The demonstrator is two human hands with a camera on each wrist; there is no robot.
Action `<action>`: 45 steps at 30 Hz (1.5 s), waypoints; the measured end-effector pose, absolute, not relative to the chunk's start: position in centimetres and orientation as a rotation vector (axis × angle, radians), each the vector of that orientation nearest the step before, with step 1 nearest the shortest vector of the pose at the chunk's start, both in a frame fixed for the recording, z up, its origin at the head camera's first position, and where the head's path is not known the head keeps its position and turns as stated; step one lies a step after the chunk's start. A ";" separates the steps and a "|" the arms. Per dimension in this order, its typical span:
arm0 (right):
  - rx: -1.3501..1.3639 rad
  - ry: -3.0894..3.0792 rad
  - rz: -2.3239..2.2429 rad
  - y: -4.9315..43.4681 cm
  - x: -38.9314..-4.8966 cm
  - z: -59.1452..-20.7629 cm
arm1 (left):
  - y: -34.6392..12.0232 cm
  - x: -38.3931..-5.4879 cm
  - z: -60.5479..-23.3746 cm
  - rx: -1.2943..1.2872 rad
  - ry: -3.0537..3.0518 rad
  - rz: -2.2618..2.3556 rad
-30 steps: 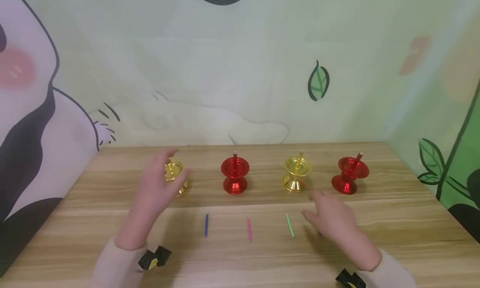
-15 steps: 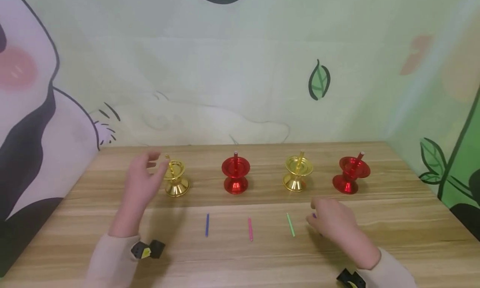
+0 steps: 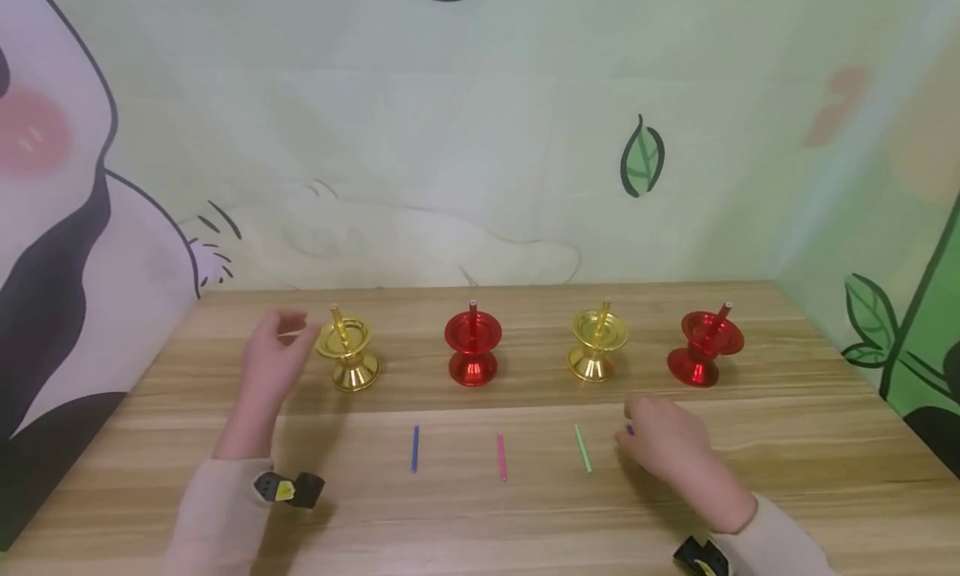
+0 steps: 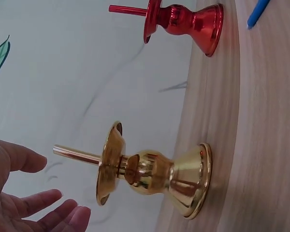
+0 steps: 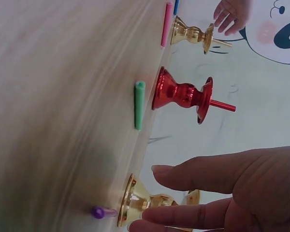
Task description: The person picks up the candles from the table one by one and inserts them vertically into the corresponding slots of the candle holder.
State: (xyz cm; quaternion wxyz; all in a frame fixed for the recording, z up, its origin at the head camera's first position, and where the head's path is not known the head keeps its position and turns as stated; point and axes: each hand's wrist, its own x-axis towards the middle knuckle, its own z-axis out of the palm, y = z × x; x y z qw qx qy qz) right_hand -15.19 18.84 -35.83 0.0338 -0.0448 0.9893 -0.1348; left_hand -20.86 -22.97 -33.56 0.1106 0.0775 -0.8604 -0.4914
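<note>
My left hand (image 3: 272, 355) is beside the left gold candle holder (image 3: 356, 371), fingers loosely curved around nothing. In the left wrist view its fingertips stay apart from the tube (image 4: 75, 153) on top of that holder. My right hand (image 3: 667, 434) hangs low over the table, right of a thin green candle-like stick (image 3: 582, 448). A similar purple stick (image 5: 99, 212) shows beyond its fingers in the right wrist view, end toward the camera; the thumb and fingers are apart and do not grip it. Pink (image 3: 502, 457) and blue (image 3: 416, 449) sticks lie further left.
Along the back stand a red holder (image 3: 472, 369), another gold one (image 3: 590, 364) and another red one (image 3: 692, 368), all upright. The wooden table (image 3: 450, 526) ends at a printed wall cloth (image 3: 480, 184) with leaves and a panda.
My left hand has drawn back to the left, away from the left gold holder it overlapped. The right hand has shifted slightly right and its fingers have curled in near the purple stick.
</note>
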 end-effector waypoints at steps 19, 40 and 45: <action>-0.162 3.031 -0.465 19.3 -15.8 -36.8 | -23.8 -22.1 -35.8 0.421 -2.443 -1.904; -0.198 2.980 -0.474 20.1 -16.2 -37.2 | -23.9 -22.2 -36.3 0.315 -2.258 -2.168; -0.197 2.970 -0.486 20.2 -16.2 -37.4 | -23.8 -22.3 -36.3 0.294 -2.233 -2.203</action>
